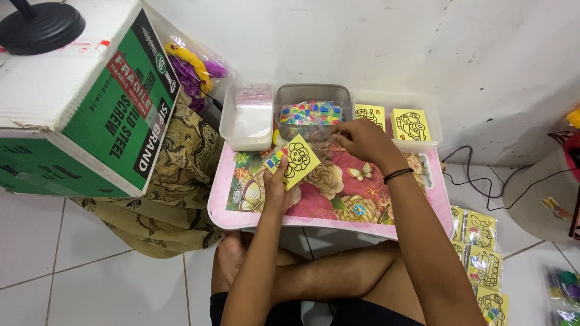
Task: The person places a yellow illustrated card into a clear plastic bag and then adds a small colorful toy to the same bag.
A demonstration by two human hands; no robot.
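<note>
Holding yellow card (298,159) upright in left hand (275,188), right hand (362,140) outstretched

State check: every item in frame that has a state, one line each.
left hand: shut on yellow card
yellow card: held tilted above the tray table
right hand: fingers pinched at grey tub, contents unclear
grey tub: open, holds colourful pieces
white tub: open
cardboard box: closed

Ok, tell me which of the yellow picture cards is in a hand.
The yellow card with the flower drawing, held tilted in the left hand above the pink tray table. The other yellow cards stand in the clear tub or lie on the floor.
</note>
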